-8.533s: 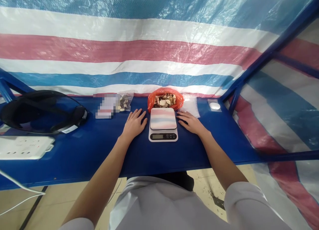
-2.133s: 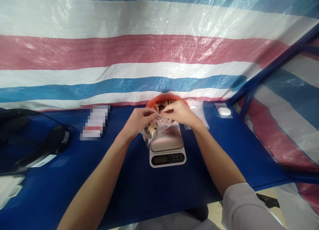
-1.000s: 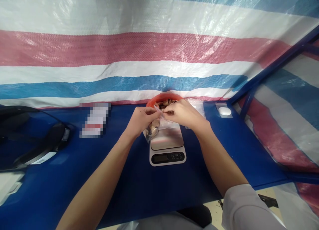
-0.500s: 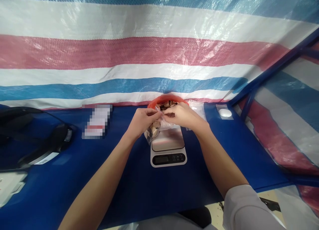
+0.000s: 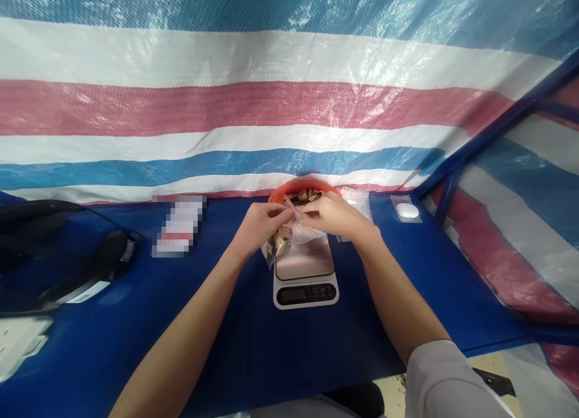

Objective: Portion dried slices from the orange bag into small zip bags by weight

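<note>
A clear plastic bag (image 5: 277,244) with pale and brown dried pieces in it hangs over the left edge of a white kitchen scale (image 5: 306,292). My left hand (image 5: 263,222) pinches the bag's top edge from the left. From the right, my right hand (image 5: 332,214) pinches the same edge, fingers closed. Just behind my hands stands an orange-red bowl (image 5: 289,187) holding brown dried pieces, partly covered by my right hand. The scale's display looks dark.
Flat clear bags (image 5: 359,202) lie right of the bowl. Farther right is a white oval object (image 5: 408,210) on a small clear packet. On the left are a blurred-out card (image 5: 181,225), a black strapped device (image 5: 106,255) and a white case (image 5: 22,342). Striped sheeting (image 5: 226,107) hangs behind the blue table (image 5: 362,339).
The view has tilted slightly, so everything sits a little lower. My hands keep their pinch on the bag, with the plastic between them now more spread.
</note>
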`<act>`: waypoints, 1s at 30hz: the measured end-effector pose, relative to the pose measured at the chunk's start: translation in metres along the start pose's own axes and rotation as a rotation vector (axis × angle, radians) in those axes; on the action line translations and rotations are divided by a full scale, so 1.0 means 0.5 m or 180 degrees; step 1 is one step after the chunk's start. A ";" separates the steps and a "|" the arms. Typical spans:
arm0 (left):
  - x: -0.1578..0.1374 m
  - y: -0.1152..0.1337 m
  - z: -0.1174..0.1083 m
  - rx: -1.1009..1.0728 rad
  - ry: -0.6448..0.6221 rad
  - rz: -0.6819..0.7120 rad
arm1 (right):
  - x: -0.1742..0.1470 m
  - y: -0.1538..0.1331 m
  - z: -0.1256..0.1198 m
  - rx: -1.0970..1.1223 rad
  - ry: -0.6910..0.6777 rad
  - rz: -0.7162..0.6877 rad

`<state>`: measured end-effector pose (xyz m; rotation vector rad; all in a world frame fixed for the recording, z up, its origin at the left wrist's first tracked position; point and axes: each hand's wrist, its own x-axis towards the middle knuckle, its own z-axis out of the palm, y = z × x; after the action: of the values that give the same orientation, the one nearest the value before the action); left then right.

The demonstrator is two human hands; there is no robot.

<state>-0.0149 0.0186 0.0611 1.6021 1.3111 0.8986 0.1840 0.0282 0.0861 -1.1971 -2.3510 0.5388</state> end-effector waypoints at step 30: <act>-0.003 0.006 -0.002 -0.0451 -0.0076 -0.0412 | 0.003 0.000 0.012 0.1346 -0.0209 0.0326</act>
<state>-0.0150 0.0172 0.0645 1.3988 1.2894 0.8702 0.1800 0.0285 0.0814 -1.1131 -2.0882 1.0623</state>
